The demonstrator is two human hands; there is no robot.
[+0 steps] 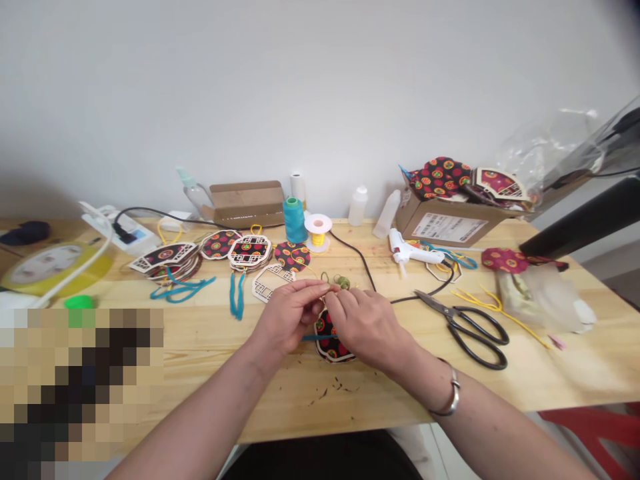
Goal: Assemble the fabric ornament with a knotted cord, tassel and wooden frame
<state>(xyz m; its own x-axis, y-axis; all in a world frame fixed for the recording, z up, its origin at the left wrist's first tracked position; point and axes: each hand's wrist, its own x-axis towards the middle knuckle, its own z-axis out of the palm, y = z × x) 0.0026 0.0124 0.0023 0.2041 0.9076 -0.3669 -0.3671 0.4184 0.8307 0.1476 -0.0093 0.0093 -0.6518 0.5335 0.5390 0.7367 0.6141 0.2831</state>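
Observation:
Fingertips together over the table's middle, my left hand (295, 310) and my right hand (363, 320) both pinch at one small spot. What they hold there is mostly covered by the fingers and too small to name. Directly below lies a black, red-patterned fabric pendant (327, 350) with a pale rim, partly hidden by my right hand. A teal cord (317, 338) crosses it. Just beyond the fingertips sits a small bundle of olive-green cord (343, 282). A pale lattice frame (267, 281) lies beside my left hand.
Finished-looking pendants (167, 260) lie at left. Behind stand a teal thread cone (295, 220) and a yellow-thread spool (319, 230). Right are a white glue gun (413, 252), black-handled scissors (467, 327), yellow cord (500, 307) and a filled cardboard box (450, 223). A black cable crosses the table.

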